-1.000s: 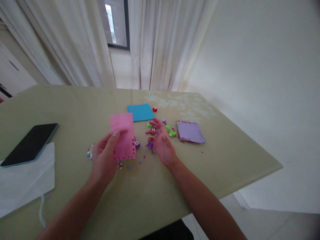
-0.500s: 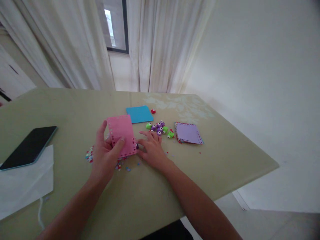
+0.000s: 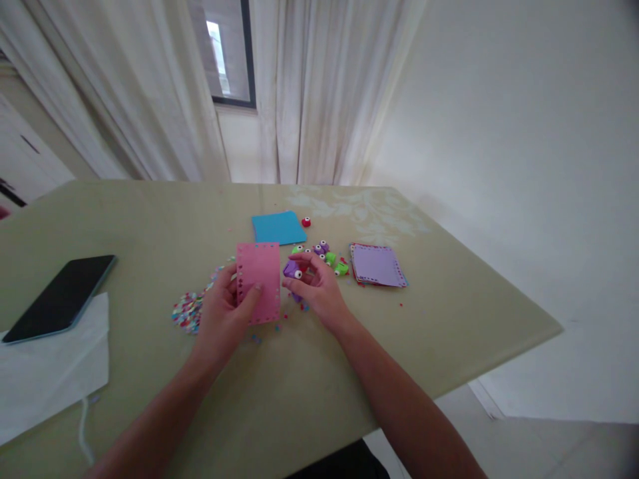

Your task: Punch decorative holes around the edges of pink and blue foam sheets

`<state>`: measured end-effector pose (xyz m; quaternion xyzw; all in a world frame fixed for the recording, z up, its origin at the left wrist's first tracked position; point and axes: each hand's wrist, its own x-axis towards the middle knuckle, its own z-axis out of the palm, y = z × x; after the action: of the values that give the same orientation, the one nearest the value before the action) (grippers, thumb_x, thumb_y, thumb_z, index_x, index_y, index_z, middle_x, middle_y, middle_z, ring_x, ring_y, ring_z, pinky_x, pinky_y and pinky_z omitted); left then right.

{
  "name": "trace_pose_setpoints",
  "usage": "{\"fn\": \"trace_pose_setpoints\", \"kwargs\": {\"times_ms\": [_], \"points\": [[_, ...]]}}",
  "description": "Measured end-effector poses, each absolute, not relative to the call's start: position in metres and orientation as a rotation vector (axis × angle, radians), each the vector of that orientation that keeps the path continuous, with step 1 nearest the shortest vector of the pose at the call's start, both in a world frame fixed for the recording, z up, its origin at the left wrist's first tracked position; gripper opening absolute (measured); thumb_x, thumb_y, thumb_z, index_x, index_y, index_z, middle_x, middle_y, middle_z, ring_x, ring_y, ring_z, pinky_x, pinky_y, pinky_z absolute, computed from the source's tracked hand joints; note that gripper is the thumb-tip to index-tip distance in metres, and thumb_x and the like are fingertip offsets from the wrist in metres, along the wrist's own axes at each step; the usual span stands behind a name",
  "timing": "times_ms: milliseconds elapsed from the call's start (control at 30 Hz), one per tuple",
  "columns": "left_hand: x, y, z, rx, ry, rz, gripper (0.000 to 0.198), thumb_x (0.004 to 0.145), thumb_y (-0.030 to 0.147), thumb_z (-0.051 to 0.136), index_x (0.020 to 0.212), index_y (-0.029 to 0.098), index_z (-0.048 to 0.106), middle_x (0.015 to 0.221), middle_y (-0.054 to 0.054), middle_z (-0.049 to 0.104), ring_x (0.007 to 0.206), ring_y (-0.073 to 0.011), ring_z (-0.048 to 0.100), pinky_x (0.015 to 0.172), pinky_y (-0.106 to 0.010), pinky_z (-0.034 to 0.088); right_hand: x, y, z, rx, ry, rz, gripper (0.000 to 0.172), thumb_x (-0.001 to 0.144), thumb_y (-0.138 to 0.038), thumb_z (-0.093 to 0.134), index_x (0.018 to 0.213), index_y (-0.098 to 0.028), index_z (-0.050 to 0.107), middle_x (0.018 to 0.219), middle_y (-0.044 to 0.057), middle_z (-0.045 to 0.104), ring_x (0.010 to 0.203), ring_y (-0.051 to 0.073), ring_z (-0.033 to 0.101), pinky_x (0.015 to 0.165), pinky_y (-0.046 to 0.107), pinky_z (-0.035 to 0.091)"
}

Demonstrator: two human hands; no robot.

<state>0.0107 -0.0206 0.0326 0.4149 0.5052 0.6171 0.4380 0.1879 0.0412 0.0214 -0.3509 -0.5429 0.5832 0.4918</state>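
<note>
My left hand is closed on a pink paper card, with the thumb across its face. Small holes run along the card's edges. Just right of the card, my right hand pinches a purple paper punch with a round eye on it. The punch appears slightly apart from the card's right edge. Behind my right fingers lies a cluster of small punches, green and purple, partly hidden by the hand. Punched-out confetti is heaped left of and behind my left hand.
Blue card lies at the back beside a red punch. A stack of hole-edged cards with a lilac one on top sits to the right. At the left, a phone rests partly on white paper, near a white cable.
The pink card has shifted right and turned more upright. My right hand has come off its edge, showing the purple punch. Some confetti bits now lie below that hand.
</note>
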Motion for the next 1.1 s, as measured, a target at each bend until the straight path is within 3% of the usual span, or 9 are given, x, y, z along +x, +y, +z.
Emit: {"fn": "trace_pose_setpoints", "kwargs": {"times_ms": [100,400,667,1100], "points": [[0.0113,-0.0209,0.0322,1.038,1.256,1.542,0.06,0.078,0.043,0.09,0.127,0.02,0.063,0.106,-0.008,0.082,0.081,-0.0226,0.08,0.069,-0.032,0.066,0.1851,0.0376,0.0233,-0.824,-1.322,1.496,0.055,0.072,-0.042,0.095,0.119,-0.026,0.071,0.11,0.003,0.075,0.091,0.019,0.074,0.087,0.036,0.063],[0.0088,-0.0191,0.0323,1.014,1.247,1.551,0.059,0.077,0.041,0.091,0.125,0.021,0.063,0.094,-0.005,0.082,0.073,-0.0225,0.079,0.068,-0.034,0.067,0.1862,0.0411,0.0191,-0.879,-1.382,1.439,0.057,0.066,-0.039,0.1,0.113,-0.022,0.074,0.093,0.001,0.077,0.078,0.016,0.069,0.075,0.031,0.057],[0.0117,-0.02,0.0337,1.036,1.298,1.563,0.047,0.079,0.034,0.086,0.119,0.024,0.064,0.094,-0.003,0.083,0.076,-0.0227,0.08,0.067,-0.032,0.065,0.1869,0.0417,0.0155,-0.919,-1.444,1.37,0.059,0.065,-0.042,0.101,0.112,-0.022,0.074,0.097,0.004,0.078,0.078,0.017,0.07,0.073,0.031,0.058],[0.0102,-0.0185,0.0332,1.066,1.314,1.55,0.053,0.079,0.038,0.087,0.123,0.021,0.063,0.094,-0.006,0.084,0.075,-0.0242,0.08,0.065,-0.032,0.065,0.1863,0.0416,0.0147,-0.926,-1.484,1.344,0.056,0.067,-0.04,0.1,0.113,-0.022,0.076,0.096,0.004,0.079,0.078,0.017,0.069,0.072,0.031,0.057]]}}
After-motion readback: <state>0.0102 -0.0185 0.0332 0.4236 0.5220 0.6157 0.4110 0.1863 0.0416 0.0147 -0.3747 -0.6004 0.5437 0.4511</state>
